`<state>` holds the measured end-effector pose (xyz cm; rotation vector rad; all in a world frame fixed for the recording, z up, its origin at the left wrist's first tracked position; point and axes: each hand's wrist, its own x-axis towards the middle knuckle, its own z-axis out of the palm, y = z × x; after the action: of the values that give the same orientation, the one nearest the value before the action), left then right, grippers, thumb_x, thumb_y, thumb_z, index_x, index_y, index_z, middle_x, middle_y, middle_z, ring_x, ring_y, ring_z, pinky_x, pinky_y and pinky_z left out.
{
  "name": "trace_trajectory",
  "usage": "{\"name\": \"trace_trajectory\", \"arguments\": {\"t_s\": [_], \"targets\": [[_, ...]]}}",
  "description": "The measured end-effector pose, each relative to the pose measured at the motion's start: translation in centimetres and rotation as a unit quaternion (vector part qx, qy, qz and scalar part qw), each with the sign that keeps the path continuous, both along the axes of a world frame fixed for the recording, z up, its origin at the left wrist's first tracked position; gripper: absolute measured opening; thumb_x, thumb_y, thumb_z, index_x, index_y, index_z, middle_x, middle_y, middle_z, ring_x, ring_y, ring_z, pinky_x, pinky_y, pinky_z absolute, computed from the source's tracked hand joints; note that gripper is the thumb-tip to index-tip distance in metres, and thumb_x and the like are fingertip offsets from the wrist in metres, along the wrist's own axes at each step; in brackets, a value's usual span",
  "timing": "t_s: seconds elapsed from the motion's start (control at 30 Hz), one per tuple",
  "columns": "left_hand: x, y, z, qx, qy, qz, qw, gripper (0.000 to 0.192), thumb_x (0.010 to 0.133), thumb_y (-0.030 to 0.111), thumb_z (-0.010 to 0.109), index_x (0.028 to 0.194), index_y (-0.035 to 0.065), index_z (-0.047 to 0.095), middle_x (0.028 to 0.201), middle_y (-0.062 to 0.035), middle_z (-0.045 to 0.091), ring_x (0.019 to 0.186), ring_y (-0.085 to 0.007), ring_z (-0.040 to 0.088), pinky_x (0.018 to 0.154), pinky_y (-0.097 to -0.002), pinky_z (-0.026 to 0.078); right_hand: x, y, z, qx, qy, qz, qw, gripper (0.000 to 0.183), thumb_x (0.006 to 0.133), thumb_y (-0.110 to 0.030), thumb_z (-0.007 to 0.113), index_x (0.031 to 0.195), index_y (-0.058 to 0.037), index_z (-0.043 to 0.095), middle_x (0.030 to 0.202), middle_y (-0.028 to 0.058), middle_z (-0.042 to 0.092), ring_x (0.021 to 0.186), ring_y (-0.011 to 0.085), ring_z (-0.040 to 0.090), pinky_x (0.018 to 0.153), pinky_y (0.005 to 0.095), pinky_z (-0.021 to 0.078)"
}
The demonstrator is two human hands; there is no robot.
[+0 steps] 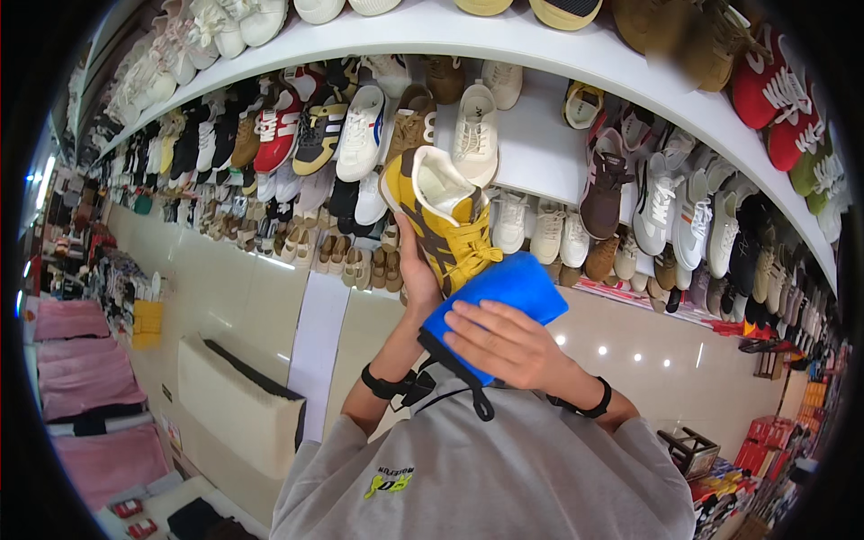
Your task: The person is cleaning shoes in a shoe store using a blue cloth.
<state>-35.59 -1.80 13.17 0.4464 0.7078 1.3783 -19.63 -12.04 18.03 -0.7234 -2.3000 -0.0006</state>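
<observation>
A yellow lace-up sneaker (451, 223) with brown stripes and a pale lining is raised before my chest, its collar pointing away from me. My left hand (417, 273) grips it from the left side, the thumb along its side and the other fingers hidden. Over the sneaker's toe lies a blue cloth (513, 290) with black edging and a small black hanging loop. My right hand (503, 344) presses on this cloth, fingers nearly straight and side by side. The cloth hides the toe of the sneaker.
A curved white upper shelf (432, 48) carries sneakers. Below it, several rows of shoes stand on another white shelf (540, 145), close beyond the sneaker. Behind me to the left is a cream padded bench (236, 405); a small dark stool (690, 451) stands at the right.
</observation>
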Motion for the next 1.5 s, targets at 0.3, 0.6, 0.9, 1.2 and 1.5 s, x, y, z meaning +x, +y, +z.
{"name": "trace_trajectory", "arguments": {"t_s": [0.3,0.6,0.9,1.2,1.5], "targets": [[-0.3,1.5,1.3,0.031,-0.023,-0.054,0.998,0.062,0.112,0.055,0.038,0.151,0.0072,0.041,0.139,-0.0055,0.055,0.122,-0.0163,0.057,0.108,-0.0338,0.045,-0.8,-0.5,-0.8,-0.005,-0.047,-0.043,0.998,0.037,0.091,-0.009,0.062,0.128,-0.0016,0.068,0.139,0.0150,0.065,0.131,0.0276,0.063,0.112,0.0415,0.0479],[0.4,1.3,1.7,0.024,0.036,-0.040,0.998,0.057,0.112,0.054,0.039,0.149,0.0105,0.041,0.135,-0.0063,0.054,0.124,-0.0160,0.054,0.108,-0.0340,0.044,-1.0,-0.1,-0.7,-0.114,0.116,-0.197,0.967,0.047,0.084,-0.004,0.071,0.131,-0.0010,0.067,0.140,0.0190,0.064,0.130,0.0350,0.063,0.105,0.0451,0.0509],[-1.8,2.1,2.1,-0.047,-0.114,-0.131,0.984,0.067,0.107,0.063,0.044,0.147,0.0094,0.047,0.137,-0.0085,0.060,0.120,-0.0224,0.061,0.104,-0.0386,0.050,-2.4,-0.9,-1.4,0.027,-0.063,-0.059,0.996,0.035,0.096,-0.012,0.059,0.128,-0.0018,0.067,0.138,0.0148,0.065,0.130,0.0279,0.063,0.111,0.0394,0.0494],[-3.2,1.0,1.5,-0.058,-0.102,-0.106,0.987,0.069,0.106,0.064,0.044,0.150,0.0100,0.047,0.141,-0.0094,0.060,0.123,-0.0264,0.062,0.105,-0.0421,0.051,-1.7,-0.5,-1.4,-0.091,0.075,-0.064,0.991,0.043,0.091,-0.007,0.064,0.134,-0.0012,0.065,0.142,0.0182,0.063,0.136,0.0335,0.059,0.113,0.0471,0.0456],[-3.5,0.3,1.7,-0.073,-0.078,-0.060,0.992,0.070,0.107,0.064,0.041,0.151,0.0102,0.046,0.142,-0.0081,0.060,0.126,-0.0258,0.061,0.108,-0.0416,0.049,-2.5,0.2,-1.1,-0.114,0.126,-0.138,0.976,0.048,0.085,-0.005,0.071,0.132,-0.0003,0.066,0.142,0.0193,0.063,0.134,0.0355,0.059,0.110,0.0474,0.0480]]}}
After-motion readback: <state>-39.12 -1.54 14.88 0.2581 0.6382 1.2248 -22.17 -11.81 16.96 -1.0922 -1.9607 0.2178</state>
